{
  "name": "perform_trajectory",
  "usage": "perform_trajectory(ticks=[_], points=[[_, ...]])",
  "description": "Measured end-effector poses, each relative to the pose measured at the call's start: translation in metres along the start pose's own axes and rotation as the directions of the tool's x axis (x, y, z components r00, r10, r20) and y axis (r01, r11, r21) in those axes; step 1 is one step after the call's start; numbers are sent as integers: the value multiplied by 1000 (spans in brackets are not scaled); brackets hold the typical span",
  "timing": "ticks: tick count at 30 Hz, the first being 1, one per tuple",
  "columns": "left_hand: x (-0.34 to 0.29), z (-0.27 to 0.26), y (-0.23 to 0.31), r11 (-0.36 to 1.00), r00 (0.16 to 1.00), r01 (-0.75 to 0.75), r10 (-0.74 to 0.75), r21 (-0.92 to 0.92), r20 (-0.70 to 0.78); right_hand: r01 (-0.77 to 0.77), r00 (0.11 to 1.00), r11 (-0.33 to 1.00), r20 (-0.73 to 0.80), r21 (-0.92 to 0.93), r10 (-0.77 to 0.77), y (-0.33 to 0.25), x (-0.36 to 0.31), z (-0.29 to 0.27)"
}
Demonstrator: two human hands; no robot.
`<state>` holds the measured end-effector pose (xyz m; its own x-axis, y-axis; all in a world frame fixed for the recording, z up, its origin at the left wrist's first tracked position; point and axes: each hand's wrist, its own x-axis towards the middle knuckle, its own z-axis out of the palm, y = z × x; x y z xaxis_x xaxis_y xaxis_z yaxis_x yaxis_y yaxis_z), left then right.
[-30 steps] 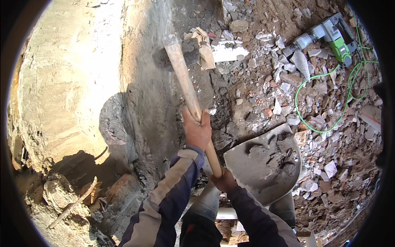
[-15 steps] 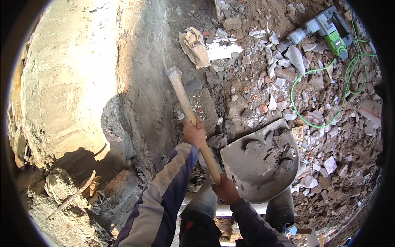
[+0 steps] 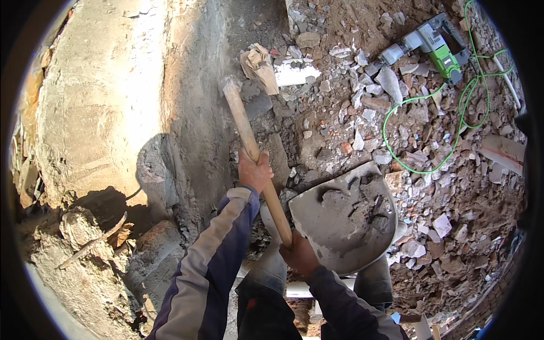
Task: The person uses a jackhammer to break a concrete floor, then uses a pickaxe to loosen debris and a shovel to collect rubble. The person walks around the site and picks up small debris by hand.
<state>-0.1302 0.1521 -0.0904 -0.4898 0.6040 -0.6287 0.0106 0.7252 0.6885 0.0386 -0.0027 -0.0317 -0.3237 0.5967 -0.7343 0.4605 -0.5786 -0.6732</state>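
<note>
Both of my hands grip a hoe by its long wooden handle (image 3: 276, 208). My left hand (image 3: 254, 170) is closed round the middle of the shaft. Closer to my body, my right hand (image 3: 300, 253) wraps the near end. At the far end, beside the handle's pale tip, a dark grey blade (image 3: 256, 104) sits low over the rubble, its edge hard to make out. To the right of the handle lies a worn grey pan-like tub (image 3: 340, 241), smeared inside with dirt or wet mortar, close to my right hand and my boots.
A green and grey power hammer (image 3: 435, 48) lies on the rubble at far right, its green cable (image 3: 386, 141) looped nearby. Crumpled brown paper (image 3: 259, 67) rests beyond the blade. A concrete ledge (image 3: 102, 113) runs along the left. Broken chunks (image 3: 79, 232) and a stick (image 3: 93, 242) lie at lower left.
The hoe has shifted slightly away from me and to the left, with both hands still round its handle. The whole scene has slid a little leftward with my head.
</note>
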Motion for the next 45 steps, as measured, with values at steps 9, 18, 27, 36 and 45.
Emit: perform_trajectory(ticks=[9, 18, 27, 36, 45], points=[[71, 1, -58, 909, 919, 380, -393, 171, 47, -238, 970, 946, 98, 220, 222, -15, 16, 47], [-38, -18, -54, 865, 859, 427, -479, 265, 180, -373, 902, 905, 308, 205, 302, -98, -107, -2], [-33, -44, -40, 811, 867, 400, -486, 427, 110, -83, 867, 971, -463, 224, 181, 61, -136, -80], [-30, -34, -38, 821, 864, 414, -490, 394, 115, -593, 435, 550, -341, 588, 833, 335, -91, -201], [-46, 0, -37, 862, 879, 457, -475, 218, 38, -140, 775, 982, -604, 124, 186, 339, -130, -334]])
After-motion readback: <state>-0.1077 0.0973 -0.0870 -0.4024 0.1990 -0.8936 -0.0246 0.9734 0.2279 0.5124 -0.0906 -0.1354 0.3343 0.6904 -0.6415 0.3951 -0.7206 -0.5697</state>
